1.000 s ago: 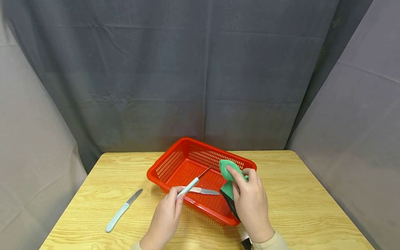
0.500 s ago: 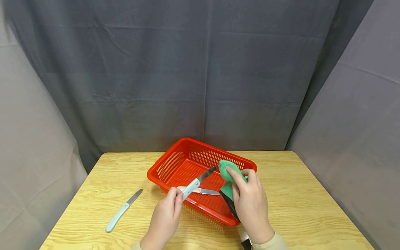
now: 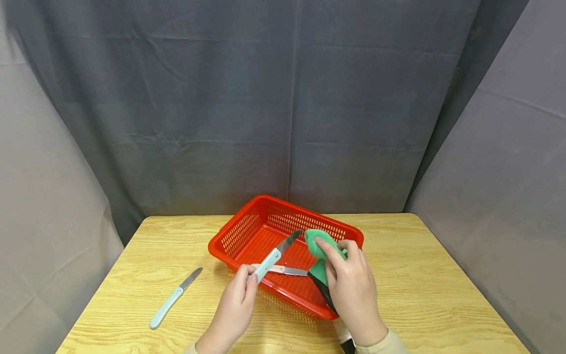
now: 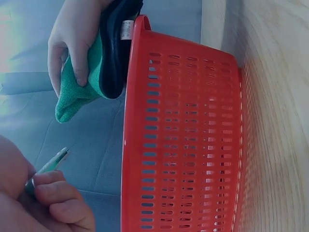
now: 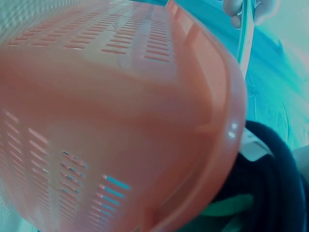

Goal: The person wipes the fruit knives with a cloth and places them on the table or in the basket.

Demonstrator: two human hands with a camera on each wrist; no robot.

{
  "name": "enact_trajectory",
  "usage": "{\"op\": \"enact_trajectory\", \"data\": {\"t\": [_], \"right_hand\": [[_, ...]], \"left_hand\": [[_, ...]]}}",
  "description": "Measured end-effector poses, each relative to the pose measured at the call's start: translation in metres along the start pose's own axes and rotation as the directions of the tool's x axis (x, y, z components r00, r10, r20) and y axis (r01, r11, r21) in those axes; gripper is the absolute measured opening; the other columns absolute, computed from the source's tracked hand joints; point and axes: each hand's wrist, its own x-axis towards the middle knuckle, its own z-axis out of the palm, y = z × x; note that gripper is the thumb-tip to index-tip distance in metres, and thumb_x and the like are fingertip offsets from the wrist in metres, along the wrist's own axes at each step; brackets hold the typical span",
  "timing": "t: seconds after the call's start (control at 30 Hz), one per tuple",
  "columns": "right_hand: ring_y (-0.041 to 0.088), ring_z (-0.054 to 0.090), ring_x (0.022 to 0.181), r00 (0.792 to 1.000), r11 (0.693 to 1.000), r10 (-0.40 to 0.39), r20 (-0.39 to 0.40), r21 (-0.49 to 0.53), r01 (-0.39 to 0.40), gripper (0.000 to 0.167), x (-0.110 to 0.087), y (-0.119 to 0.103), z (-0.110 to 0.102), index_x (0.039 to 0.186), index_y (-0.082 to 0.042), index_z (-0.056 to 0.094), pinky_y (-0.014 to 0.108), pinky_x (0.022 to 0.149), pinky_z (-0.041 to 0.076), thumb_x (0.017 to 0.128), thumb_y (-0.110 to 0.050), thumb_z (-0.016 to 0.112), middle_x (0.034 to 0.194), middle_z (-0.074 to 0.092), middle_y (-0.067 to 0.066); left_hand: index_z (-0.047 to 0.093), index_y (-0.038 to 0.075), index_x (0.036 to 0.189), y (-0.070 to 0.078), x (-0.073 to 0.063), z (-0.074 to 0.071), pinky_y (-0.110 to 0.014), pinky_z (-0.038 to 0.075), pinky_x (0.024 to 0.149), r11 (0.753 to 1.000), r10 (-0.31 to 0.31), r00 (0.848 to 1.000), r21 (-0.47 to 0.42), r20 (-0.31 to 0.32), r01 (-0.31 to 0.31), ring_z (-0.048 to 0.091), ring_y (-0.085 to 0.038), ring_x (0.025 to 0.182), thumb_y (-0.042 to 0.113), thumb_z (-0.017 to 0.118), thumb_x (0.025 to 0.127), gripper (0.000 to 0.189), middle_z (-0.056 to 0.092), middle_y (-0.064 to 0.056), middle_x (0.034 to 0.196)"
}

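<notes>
My left hand [image 3: 232, 307] grips a paring knife [image 3: 268, 264] by its light blue handle. Its blade points up and away over the red plastic basket [image 3: 230, 223]. In my right hand [image 3: 353, 290] is a folded green cloth [image 3: 312, 241] with a black side, pinched between thumb and fingers close to the blade's tip. A white label [image 4: 127, 30] shows on the cloth's black part in the left wrist view. Inside the basket lies a second knife [image 3: 297, 272] with a pale pink handle. The right wrist view shows mostly the basket wall [image 5: 120, 111].
A third knife [image 3: 165, 307], also light blue at the handle, lies on the wooden table [image 3: 442, 295] left of the basket. Grey curtains [image 3: 212, 108] stand behind the table and along both sides.
The knife in my left hand has turned from edge-on to showing the flat of its blade. My right hand has shifted slightly left with the cloth, closer to the blade.
</notes>
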Motion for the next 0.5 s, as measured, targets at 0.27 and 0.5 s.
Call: {"op": "enact_trajectory", "data": {"t": [0.27,0.5], "right_hand": [[0.022,0.054,0.077,0.995,0.996,-0.085,0.043,0.010,0.085,0.058,-0.0005,-0.0017,-0.0002,0.126,-0.026,0.074,0.033,0.063,0.050,0.077,0.003,0.085,0.102,0.058,0.011],[0.017,0.051,0.075,0.983,0.986,-0.163,0.081,0.044,0.160,0.058,-0.0023,-0.0053,-0.0010,0.126,-0.031,0.072,0.028,0.061,0.048,0.078,-0.002,0.087,0.104,0.059,0.009]], "left_hand": [[0.058,0.007,0.113,0.0016,0.0003,0.0000,-0.022,0.037,0.052,0.998,-0.023,1.000,-0.052,-0.005,0.023,0.038,-0.005,0.060,0.004,0.048,0.103,0.015,0.045,0.002,0.075],[0.060,0.009,0.114,0.0021,-0.0001,-0.0005,-0.021,0.037,0.051,0.998,-0.015,1.000,-0.066,-0.009,0.014,0.037,-0.004,0.059,0.006,0.049,0.104,0.015,0.043,0.004,0.072]]}}
